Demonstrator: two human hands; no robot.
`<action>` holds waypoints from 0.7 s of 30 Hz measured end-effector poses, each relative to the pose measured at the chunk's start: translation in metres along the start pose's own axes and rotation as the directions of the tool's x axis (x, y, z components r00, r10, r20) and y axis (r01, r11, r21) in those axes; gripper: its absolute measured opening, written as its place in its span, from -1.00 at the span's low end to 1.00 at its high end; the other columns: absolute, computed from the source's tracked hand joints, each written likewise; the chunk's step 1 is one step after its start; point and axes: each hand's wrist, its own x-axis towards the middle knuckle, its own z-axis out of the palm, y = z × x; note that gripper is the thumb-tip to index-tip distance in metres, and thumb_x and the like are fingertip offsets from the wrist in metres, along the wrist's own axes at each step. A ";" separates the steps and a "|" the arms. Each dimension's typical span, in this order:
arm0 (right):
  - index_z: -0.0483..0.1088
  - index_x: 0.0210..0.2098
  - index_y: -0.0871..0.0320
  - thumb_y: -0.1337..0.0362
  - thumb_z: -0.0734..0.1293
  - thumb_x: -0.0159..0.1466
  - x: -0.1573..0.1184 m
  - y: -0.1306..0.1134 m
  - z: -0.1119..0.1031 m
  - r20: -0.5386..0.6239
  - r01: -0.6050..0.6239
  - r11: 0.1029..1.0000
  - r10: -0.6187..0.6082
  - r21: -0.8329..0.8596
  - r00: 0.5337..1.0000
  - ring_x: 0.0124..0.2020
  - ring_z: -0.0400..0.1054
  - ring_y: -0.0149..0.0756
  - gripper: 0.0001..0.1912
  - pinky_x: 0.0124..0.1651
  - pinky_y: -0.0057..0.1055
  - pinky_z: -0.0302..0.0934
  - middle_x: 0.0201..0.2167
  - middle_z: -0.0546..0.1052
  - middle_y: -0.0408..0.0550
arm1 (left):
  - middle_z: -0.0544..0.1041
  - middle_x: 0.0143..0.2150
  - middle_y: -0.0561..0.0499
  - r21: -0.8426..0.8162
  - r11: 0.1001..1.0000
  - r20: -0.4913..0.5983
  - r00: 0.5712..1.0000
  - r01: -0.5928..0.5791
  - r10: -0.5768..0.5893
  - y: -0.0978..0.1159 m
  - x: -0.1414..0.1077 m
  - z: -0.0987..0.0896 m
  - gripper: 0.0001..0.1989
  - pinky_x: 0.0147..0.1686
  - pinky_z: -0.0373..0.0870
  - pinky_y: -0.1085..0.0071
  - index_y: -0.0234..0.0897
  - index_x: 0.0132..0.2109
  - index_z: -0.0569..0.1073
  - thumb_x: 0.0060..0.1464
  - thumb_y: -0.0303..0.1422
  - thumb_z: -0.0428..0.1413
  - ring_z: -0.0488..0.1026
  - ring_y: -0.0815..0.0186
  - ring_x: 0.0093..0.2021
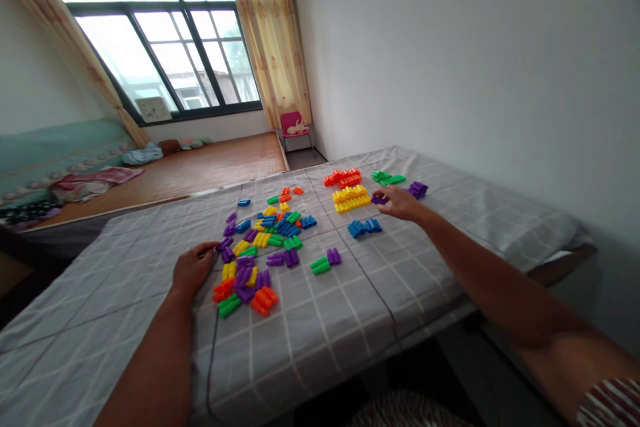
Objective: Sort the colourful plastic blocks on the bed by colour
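Observation:
My right hand (396, 203) is pinched around a purple plastic block (379, 200), just right of the yellow blocks (351, 199) stacked in rows. Past its fingers lie green blocks (388, 178), and more purple blocks (418, 189) sit to its right. Nearer to me is a group of blue blocks (365, 227); orange-red blocks (343, 177) stand behind the yellow ones. My left hand (194, 268) rests at the left edge of a loose mixed-colour pile, its curled fingertips closed at another purple block (225, 244). The blocks look like joined double tubes.
All of this lies on a grey checked cloth (320, 320) over a large flat surface. A green block (321, 266) and a purple one lie apart from the pile. A white wall (450, 60) borders the right side. Farther off are a pink chair (296, 127) and a window.

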 end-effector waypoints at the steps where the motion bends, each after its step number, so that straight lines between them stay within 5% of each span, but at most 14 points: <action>1: 0.44 -0.17 0.19 0.34 0.34 0.06 -0.008 0.024 -0.008 -0.023 -0.075 0.997 0.074 -0.030 0.997 -0.24 0.44 -0.26 -0.69 -0.15 -0.39 0.28 -0.21 0.55 0.02 | 0.62 -0.15 0.00 0.008 1.000 0.001 1.000 0.003 -0.003 0.000 0.001 0.000 -0.62 -0.22 0.42 0.37 -0.17 -0.07 0.58 0.03 -0.25 -0.01 0.53 0.16 -0.15; 4: 0.46 -0.22 0.14 0.26 0.37 0.05 -0.031 0.083 -0.025 -0.061 -0.265 0.960 0.261 -0.085 0.963 -0.24 0.46 -0.25 -0.72 -0.17 -0.39 0.28 -0.24 0.58 -0.03 | 0.62 -0.13 -0.01 0.035 0.999 0.004 1.000 0.013 -0.013 0.000 0.002 0.000 -0.62 -0.23 0.43 0.36 -0.15 -0.06 0.58 0.04 -0.24 -0.01 0.53 0.13 -0.13; 8: 0.45 -0.32 0.10 0.20 0.40 0.02 -0.051 0.127 -0.034 -0.073 -0.418 0.894 0.412 -0.162 0.908 -0.30 0.46 -0.23 -0.78 -0.24 -0.40 0.26 -0.32 0.59 -0.07 | 0.62 -0.15 -0.02 0.053 0.999 0.009 1.000 0.007 -0.007 -0.001 0.003 -0.001 -0.62 -0.24 0.44 0.35 -0.15 -0.06 0.57 0.04 -0.25 -0.01 0.53 0.13 -0.15; 21: 0.42 -0.23 0.13 0.09 0.40 0.04 -0.058 0.156 -0.020 -0.189 -0.479 0.864 0.450 -0.156 0.873 -0.22 0.47 -0.18 -0.65 -0.17 -0.34 0.26 -0.22 0.58 0.01 | 0.63 -0.20 0.01 0.041 0.999 0.005 1.000 0.010 -0.010 0.003 0.000 -0.003 -0.62 -0.29 0.44 0.40 -0.14 -0.07 0.58 0.01 -0.24 0.00 0.54 0.16 -0.21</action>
